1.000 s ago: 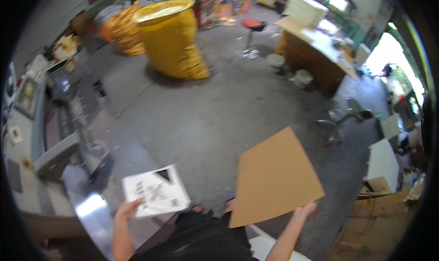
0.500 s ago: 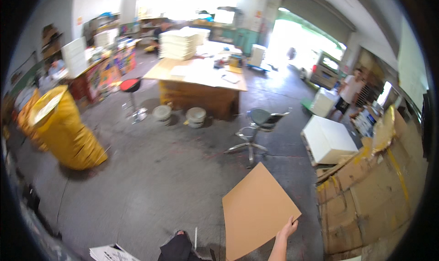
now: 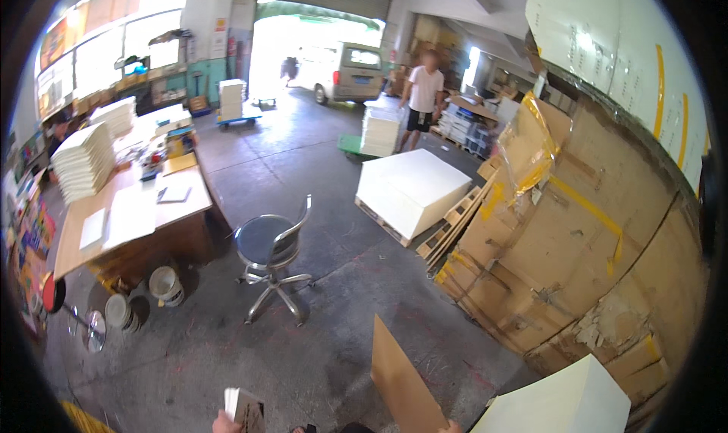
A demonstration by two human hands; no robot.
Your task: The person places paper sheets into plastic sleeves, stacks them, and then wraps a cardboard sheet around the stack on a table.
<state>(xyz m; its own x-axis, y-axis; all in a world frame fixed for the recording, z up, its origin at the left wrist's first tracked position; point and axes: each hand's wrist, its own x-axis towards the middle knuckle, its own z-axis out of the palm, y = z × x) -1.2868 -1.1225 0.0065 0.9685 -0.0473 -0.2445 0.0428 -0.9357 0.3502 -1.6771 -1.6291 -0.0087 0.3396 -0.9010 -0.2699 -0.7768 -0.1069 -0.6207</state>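
At the lower edge, my right hand (image 3: 452, 427) is closed on the edge of a large flat brown board (image 3: 406, 380). The board stands steeply tilted, one corner pointing up and away from me. To the left, my left hand (image 3: 226, 422) grips a small stack of white sheets (image 3: 244, 410) with dark print on its face. Only part of each hand shows; the rest falls below the frame. Just right of the board is a white block-like stack (image 3: 565, 403), close to my right hand.
A wheeled swivel chair (image 3: 269, 240) stands ahead. Buckets (image 3: 165, 285) sit beside a worktable (image 3: 114, 224). Right are a white stack (image 3: 413, 186) on a pallet and a wall of large cardboard boxes (image 3: 561, 258). A person (image 3: 423, 99) stands farther back, near a van (image 3: 353, 73).
My view has swung to the right. My left hand has come into view holding the white sheets. The brown board has turned from nearly face-on to a narrow slant, still in my right hand.
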